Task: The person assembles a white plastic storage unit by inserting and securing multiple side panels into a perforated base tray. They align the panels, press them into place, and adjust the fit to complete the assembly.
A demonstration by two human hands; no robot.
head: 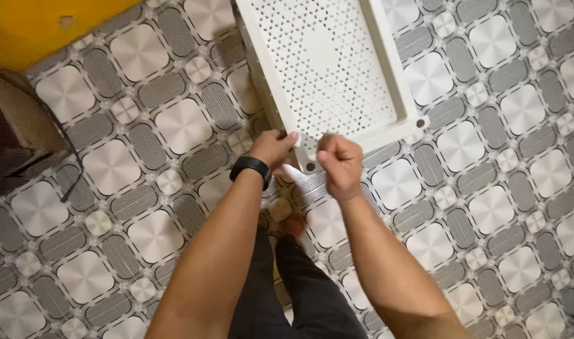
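Over a patterned floor (130,207), both hands work the near corner of a white perforated tray (324,63): the left hand (271,147) grips the rim to steady it, the right hand (340,160), fisted, pinches a white strip (294,171).

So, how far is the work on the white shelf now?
Done: the white perforated plastic shelf tray stands above the patterned grey tiled floor; what holds it up is hidden. In hand: the left hand holds the tray's near edge, and the right hand is closed in a grip on something small and white at the near corner socket. Left: the right corner socket looks empty.
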